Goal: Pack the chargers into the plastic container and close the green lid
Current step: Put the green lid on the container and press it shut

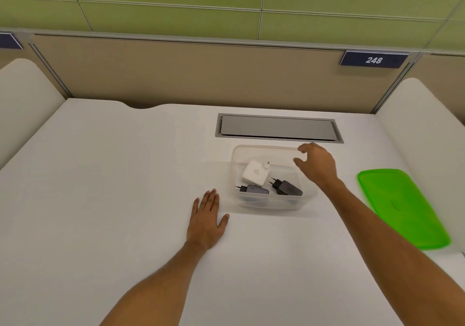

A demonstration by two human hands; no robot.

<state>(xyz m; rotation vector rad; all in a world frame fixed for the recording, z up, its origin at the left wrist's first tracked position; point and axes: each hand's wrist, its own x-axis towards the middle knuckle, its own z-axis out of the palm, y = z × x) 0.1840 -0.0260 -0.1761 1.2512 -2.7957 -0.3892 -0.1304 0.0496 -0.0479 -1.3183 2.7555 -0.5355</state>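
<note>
Head view looks down on a white desk (105,174) where the clear plastic container (270,203) sits a little right of centre, just in front of a grey cable hatch (278,127). Three chargers lie inside it: a white square charger (254,173) toward the far left of the box, a dark flat charger (254,189) at the near left wall, and a black charger (286,188) with its two prongs pointing up and left, at the near right. No charger shows loose on the desk, so the packing step looks finished (as far as this one view can tell).

The right hand (317,165) hovers over the far right corner of the container, fingers spread and loosely curled, holding nothing; whether a fingertip touches the rim I cannot tell. The left hand (207,218) lies flat on the desk, palm down and fingers extended, just beside the container's near left corner, gripping nothing.

The green lid (400,207) lies flat on the desk well to the right of the container, apart from both hands and somewhat blurred.

By my judgement the step in hand is the turn from packing to closing. The next move calls for the right hand to swing out to the lid, pick it up by an edge, square it over the container's rim and press it down all round, with the left hand free to steady the box.
</note>
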